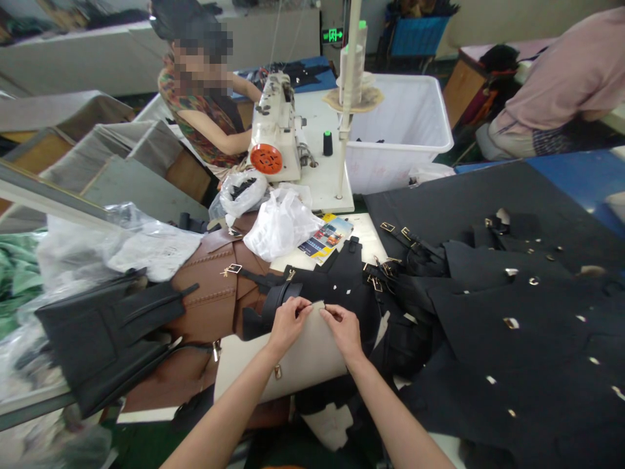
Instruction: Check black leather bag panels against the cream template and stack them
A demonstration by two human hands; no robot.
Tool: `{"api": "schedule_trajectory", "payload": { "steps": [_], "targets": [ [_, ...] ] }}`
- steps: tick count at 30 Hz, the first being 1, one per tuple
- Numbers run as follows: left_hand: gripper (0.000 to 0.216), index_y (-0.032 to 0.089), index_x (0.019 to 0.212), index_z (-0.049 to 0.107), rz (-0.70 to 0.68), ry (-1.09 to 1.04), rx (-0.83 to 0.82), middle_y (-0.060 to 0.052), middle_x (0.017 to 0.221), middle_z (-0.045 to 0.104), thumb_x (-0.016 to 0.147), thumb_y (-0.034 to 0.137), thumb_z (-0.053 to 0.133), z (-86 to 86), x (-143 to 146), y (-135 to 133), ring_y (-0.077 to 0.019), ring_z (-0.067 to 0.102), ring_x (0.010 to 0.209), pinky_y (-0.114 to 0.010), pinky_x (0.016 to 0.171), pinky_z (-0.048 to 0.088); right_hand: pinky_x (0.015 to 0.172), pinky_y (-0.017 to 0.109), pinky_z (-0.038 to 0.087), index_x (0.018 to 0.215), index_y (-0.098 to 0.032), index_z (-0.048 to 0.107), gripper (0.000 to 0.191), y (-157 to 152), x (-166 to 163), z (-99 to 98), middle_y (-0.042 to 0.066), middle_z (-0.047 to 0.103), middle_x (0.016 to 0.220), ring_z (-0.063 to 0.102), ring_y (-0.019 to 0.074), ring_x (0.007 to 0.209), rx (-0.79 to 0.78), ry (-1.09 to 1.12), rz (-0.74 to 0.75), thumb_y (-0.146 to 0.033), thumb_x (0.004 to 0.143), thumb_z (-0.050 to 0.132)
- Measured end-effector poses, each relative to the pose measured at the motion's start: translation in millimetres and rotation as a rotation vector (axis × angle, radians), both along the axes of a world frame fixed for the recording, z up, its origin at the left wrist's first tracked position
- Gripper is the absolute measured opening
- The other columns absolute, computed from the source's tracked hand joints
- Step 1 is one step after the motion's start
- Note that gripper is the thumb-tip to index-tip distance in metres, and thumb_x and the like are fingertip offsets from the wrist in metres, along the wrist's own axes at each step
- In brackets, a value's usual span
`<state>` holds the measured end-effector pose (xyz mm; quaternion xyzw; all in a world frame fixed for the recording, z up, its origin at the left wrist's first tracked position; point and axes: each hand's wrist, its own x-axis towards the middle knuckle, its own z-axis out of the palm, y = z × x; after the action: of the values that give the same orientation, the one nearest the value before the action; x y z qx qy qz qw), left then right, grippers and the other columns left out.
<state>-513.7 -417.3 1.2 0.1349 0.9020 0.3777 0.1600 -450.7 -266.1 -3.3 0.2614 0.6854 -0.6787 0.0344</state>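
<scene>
My left hand [289, 324] is closed in a pinch at the upper edge of a pale beige leather-like piece [312, 352]. Close beside it, my right hand [342, 331] pinches the same edge, thumb and fingertips together. The piece slopes down toward me and carries a small gold-coloured metal fitting [278, 372] near its lower left. Just beyond my fingertips lies a black leather-like piece [336, 280] with small pale spots. A black strap with a gold buckle [234, 268] reaches left of it. Whatever lies directly under my fingertips is hidden.
Brown panels [205, 293] and a black bag-like piece [107, 332] lie left; black panels [488, 326] spread right. White plastic bags [283, 225] and a printed leaflet [328, 238] lie ahead. Beyond them, a person [205, 111] sits at a sewing machine [277, 124]. Another person [566, 78] sits right.
</scene>
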Motion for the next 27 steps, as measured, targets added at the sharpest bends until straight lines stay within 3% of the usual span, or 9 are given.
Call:
{"api": "schedule_trajectory", "payload": {
  "steps": [10,16,27],
  "targets": [
    [0.013,0.021,0.082,0.066,0.010,-0.046,0.043,-0.001,0.079,0.065,0.083,0.028,0.056,5.7,-4,-2,-0.0178,0.060,0.078,-0.029,0.075,0.044,0.073,0.031,0.051,0.086,-0.023,0.074,0.023,-5,1,-4.1,0.002,0.074,0.086,0.068,0.0225,0.079,0.074,0.036,-0.039,-0.041,0.078,0.062],
    [0.016,0.023,0.091,0.071,0.050,-0.071,0.071,-0.002,0.091,0.070,0.084,0.030,0.059,4.5,-3,-1,-0.0188,0.063,0.086,-0.031,0.082,0.047,0.074,0.030,0.050,0.088,-0.022,0.073,0.024,-8,5,-9.7,0.003,0.074,0.087,0.066,0.0214,0.080,0.102,0.057,-0.067,-0.042,0.081,0.061],
    [0.013,0.021,0.083,0.069,0.120,-0.006,0.135,-0.004,0.087,0.067,0.085,0.027,0.058,8.1,7,8,-0.0206,0.058,0.089,-0.035,0.084,0.045,0.070,0.029,0.050,0.088,-0.020,0.072,0.029,-8,5,-10.9,0.004,0.073,0.085,0.064,0.0208,0.077,0.096,0.080,-0.075,-0.046,0.082,0.060]
  ]
}}
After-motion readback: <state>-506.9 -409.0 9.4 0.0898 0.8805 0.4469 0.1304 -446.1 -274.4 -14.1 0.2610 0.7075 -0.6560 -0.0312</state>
